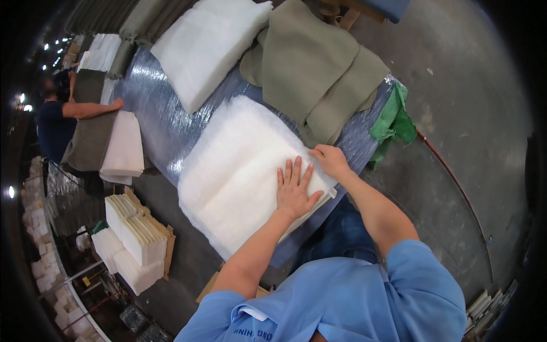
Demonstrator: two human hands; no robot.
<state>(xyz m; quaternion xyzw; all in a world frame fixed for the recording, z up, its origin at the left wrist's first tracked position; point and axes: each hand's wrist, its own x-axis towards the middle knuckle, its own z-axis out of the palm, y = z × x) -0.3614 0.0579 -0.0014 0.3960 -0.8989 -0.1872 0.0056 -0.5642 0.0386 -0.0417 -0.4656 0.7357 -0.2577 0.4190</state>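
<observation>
Spread the left hand (295,191) flat on the white padding (228,174), with fingers slightly apart, touching the top near the right side without grasping. Curled the right hand (332,162) narrowly at the right edge of the same padding; could not tell whether pinched there or merely touched. Had the padding on the near side of the plastic-covered table (139,85), mostly flat, with a shallow crease across the top and pale layers showing beneath at the near right edge. Judged the setting-down as done and the handling of the edge as under way; could not tell how much was left. Found a second white pile (211,45) beyond, well apart from both hands, and grey-green cloth (307,62) beside it, near the right hand. Showed a green rag (396,122) at the table's right end, foam blocks (137,231) to the left below, and a co-worker (54,128) with dark cloth (88,142) at far left.
</observation>
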